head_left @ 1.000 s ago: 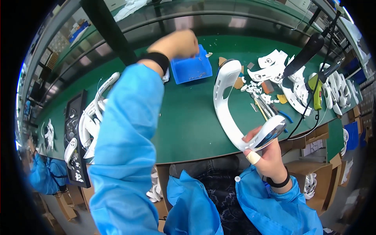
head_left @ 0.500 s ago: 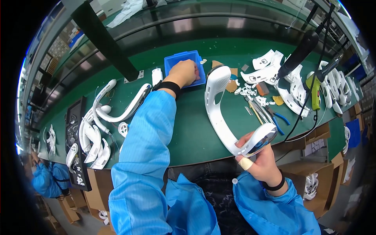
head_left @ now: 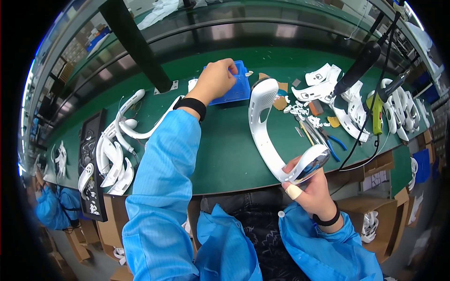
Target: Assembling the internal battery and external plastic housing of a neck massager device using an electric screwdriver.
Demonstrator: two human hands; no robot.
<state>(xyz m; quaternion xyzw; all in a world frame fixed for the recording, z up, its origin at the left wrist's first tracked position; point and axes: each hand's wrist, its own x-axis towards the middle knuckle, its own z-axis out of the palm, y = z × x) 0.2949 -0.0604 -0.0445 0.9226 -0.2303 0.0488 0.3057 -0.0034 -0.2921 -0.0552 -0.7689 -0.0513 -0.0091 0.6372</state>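
Note:
My left hand (head_left: 217, 80) is over the near left part of a shallow blue plastic bin (head_left: 240, 92). Its fingertips are drawn together in a pinch, and anything between them is too small or hidden to make out. In my right hand (head_left: 313, 189) is a white U-shaped neckband device (head_left: 265, 146), gripped by its lower end near the table's front edge. The device's other end, with a slotted grille, points up and away beside the bin. A beige wrap covers my right thumb.
Right of the device are small white clips (head_left: 297, 110), blue-handled pliers (head_left: 330, 146) and white shells (head_left: 323, 89). A black screwdriver (head_left: 358, 65) hangs above a green power tool (head_left: 377, 114). On the left lie more neckbands (head_left: 112, 140) and a black tray (head_left: 89, 154). A co-worker's blue sleeve (head_left: 49, 210) shows far left.
My left hand has lifted up out of the bin, its fingers now pinched above it. The right hand still holds the neckband device in nearly the same place; the view has shifted slightly.

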